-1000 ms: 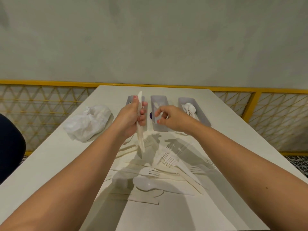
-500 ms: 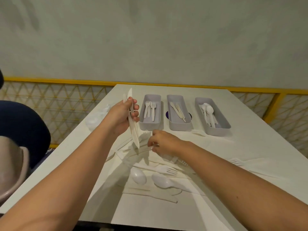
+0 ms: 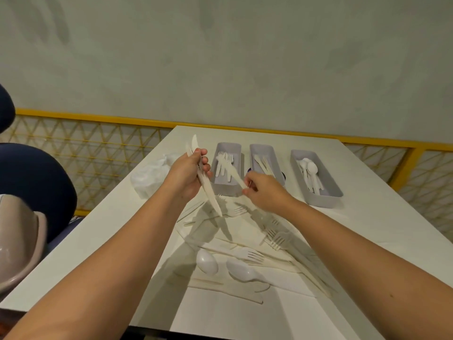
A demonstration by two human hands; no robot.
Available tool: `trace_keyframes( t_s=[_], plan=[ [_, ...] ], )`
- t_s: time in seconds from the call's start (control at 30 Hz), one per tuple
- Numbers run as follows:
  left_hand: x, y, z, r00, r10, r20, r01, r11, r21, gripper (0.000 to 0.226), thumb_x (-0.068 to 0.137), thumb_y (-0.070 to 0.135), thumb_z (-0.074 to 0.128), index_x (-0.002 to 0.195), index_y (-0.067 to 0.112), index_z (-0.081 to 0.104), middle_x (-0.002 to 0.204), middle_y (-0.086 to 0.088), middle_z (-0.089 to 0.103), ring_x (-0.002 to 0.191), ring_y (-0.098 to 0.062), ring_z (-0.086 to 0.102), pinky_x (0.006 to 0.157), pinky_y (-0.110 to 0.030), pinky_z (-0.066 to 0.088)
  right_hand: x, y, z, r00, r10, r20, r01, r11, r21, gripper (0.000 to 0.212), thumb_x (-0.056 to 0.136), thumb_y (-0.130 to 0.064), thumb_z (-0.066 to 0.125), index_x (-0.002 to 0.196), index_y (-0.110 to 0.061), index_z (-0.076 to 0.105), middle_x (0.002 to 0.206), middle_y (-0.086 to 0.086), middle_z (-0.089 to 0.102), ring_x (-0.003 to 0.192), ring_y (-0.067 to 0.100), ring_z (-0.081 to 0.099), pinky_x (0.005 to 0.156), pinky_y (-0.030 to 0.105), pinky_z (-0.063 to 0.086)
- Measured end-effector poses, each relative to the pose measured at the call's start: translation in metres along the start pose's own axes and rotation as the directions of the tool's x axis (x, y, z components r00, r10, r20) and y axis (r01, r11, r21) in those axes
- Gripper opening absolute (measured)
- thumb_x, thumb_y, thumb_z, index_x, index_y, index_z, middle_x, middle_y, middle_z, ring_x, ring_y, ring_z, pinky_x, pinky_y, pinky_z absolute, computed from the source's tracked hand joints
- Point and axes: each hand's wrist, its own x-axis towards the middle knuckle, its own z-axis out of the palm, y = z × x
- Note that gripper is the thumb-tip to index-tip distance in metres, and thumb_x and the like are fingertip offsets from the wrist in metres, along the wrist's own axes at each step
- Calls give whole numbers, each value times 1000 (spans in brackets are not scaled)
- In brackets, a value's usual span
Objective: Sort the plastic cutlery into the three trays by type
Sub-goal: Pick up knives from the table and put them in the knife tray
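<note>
Pinching knife (image 3: 235, 174) end, right hand (image 3: 263, 190); left hand (image 3: 187, 176) clasps knives (image 3: 211, 195) mid-length.

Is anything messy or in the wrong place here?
Nothing looks broken or misplaced. The fork tray, knife tray and spoon tray each seem to hold one kind. Only the loose pile on the table is a jumble, not yet sorted.

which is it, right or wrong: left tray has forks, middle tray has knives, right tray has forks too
Wrong in one respect: the right tray holds spoons, not forks, as the head view shows. The rest stands: the left tray has forks and the middle tray has knives.
</note>
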Motion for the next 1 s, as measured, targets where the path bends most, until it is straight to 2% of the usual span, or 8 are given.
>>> trace_keyframes(
  t_s=[0.2,0.3,0.37,0.5,0.7,0.83,0.93,1.0],
  plan=[
    [-3,-19,29,999,-34,2,35,999,-40,31,103,21,28,83,7,47,78,-11,57,71,-21,59,69,-35,55,-3,-27,0,992,5,-126,45,921,387,11,95,-19,50,87,-11,51,68,-1,45,61,12,41,59,24,33],
    [-2,-26,41,997,-77,25,79,995,-60,38,104,30,24,117,2,46,90,-13,64,77,-20,64,62,-31,55,-2,-32,4,997,60,-47,-38,924,381,26,99,-25,42,97,-3,55,98,11,61,92,25,57,81,35,45],
    [3,-29,46,994,-111,7,112,989,-96,52,103,36,24,120,-6,48,88,-13,65,72,-17,66,52,-26,55,-1,-32,5,994,102,-36,-83,932,352,33,101,-28,35,112,-4,55,113,13,60,101,26,57,88,38,46],
    [10,-31,58,984,-136,-118,122,985,-121,49,100,42,30,75,7,54,43,0,55,47,-12,52,54,-26,45,0,-30,6,989,146,34,-145,869,472,34,101,-33,29,122,-12,45,86,2,57,62,16,58,58,28,52],
    [23,-28,73,985,-110,-130,91,986,-141,42,100,44,29,89,11,53,58,1,42,48,-11,40,50,-23,42,10,-18,6,987,157,-37,-119,864,489,24,101,-34,33,119,-20,35,72,-6,46,56,7,41,49,20,32],
    [25,-30,86,989,-86,-118,87,996,2,38,101,40,29,87,13,52,66,-1,46,57,-12,45,53,-22,43,17,-8,-6,986,119,120,-163,864,477,34,102,-31,30,136,-32,33,67,-1,41,54,13,36,46,23,29],
    [28,-35,91,996,-86,-13,87,961,264,37,101,39,27,95,17,55,82,-4,58,72,-16,53,68,-25,50,29,3,-26,979,185,81,-201,864,462,20,102,-25,31,115,-23,46,66,1,42,53,13,35,46,24,29],
    [36,-40,85,996,-9,92,-47,805,591,37,101,37,31,114,14,57,108,-9,62,87,-16,52,82,-30,44,42,16,-41,954,298,23,-269,825,496,15,102,-21,33,103,-15,46,65,4,40,51,14,34,44,24,29]
  ],
)
